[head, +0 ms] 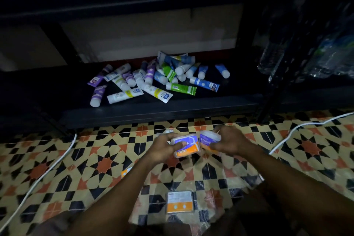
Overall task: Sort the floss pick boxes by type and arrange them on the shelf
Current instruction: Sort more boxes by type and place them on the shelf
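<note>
My left hand [164, 148] grips a purple-and-orange floss pick box [188, 146] above the patterned floor. Right beside it, my right hand [230, 142] holds a second purple-and-orange floss pick box [208, 139]; the two boxes nearly touch. Another floss pick box [179, 201] lies back side up on clear plastic wrap on the floor near me. A small orange box corner [126, 172] peeks out under my left forearm. The black bottom shelf [157, 111] runs in front of me.
A heap of several lotion tubes [153, 80] in purple, white, green and blue lies on the bottom shelf. Clear plastic bottles [306, 59] fill the shelf unit at the right. White cables [44, 174] [298, 128] cross the tiled floor on both sides.
</note>
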